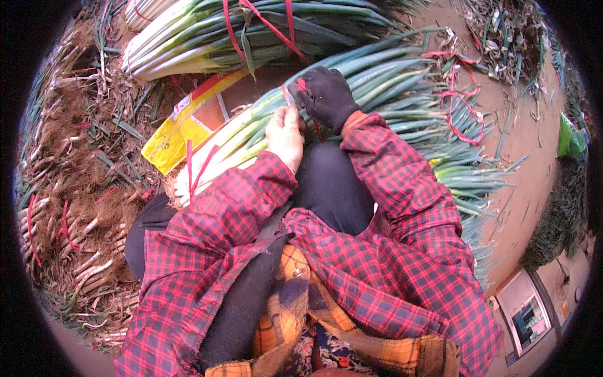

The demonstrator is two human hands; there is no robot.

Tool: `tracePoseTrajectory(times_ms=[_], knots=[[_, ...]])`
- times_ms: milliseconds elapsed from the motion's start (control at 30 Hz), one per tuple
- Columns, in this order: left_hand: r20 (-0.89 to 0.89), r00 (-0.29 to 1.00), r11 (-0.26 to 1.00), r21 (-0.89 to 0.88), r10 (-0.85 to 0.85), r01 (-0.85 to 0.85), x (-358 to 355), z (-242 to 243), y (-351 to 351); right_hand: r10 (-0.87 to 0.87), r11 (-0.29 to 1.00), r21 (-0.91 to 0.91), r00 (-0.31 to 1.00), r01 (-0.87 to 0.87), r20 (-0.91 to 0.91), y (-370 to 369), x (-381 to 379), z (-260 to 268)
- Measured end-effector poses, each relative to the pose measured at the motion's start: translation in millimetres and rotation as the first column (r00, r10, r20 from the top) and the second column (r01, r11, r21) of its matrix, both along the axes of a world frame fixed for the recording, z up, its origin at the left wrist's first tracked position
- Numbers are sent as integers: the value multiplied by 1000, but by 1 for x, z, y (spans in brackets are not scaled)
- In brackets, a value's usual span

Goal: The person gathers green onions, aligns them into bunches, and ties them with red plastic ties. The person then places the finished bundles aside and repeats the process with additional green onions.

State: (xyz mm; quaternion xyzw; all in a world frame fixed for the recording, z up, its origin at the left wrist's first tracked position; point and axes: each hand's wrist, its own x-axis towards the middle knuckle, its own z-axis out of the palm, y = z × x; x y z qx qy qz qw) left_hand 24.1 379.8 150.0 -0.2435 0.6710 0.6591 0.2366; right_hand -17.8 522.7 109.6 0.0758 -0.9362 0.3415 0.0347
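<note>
A large bundle of green onions (pixel 377 89) lies across in front of my knees, white stems to the left and green leaves to the right. My left hand (pixel 285 136), bare, rests on the stems with its fingertips pinched at a red plastic tie (pixel 286 95) around the bundle's middle. My right hand (pixel 325 96), in a black glove, grips the same tie just beyond; a bit of red shows between its fingers. The knot area is partly hidden by both hands. Another red tie (pixel 190 165) circles the white ends near my left sleeve.
Beyond lies another bundle of green onions (pixel 207 47) bound with red ties. A yellow printed bag (pixel 172 141) sits under the stems. Rooty onions and trimmings (pixel 89 188) cover the left ground. Loose red ties (pixel 454 94) lie on the right, near a heap of scraps (pixel 509 37).
</note>
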Motion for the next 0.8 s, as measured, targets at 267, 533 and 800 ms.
tracePoseTrajectory(times_ms=[267,533,800], knots=[[-26,999,998,-46,-34,33,9,21,-9,213,949,-306,859,-69,465,21,42,48],[-39,999,998,63,-19,21,5,11,-23,280,743,-627,741,235,610,15,76,19],[-202,971,954,240,-131,178,-11,-32,-41,178,618,-582,627,529,759,-3,58,56]])
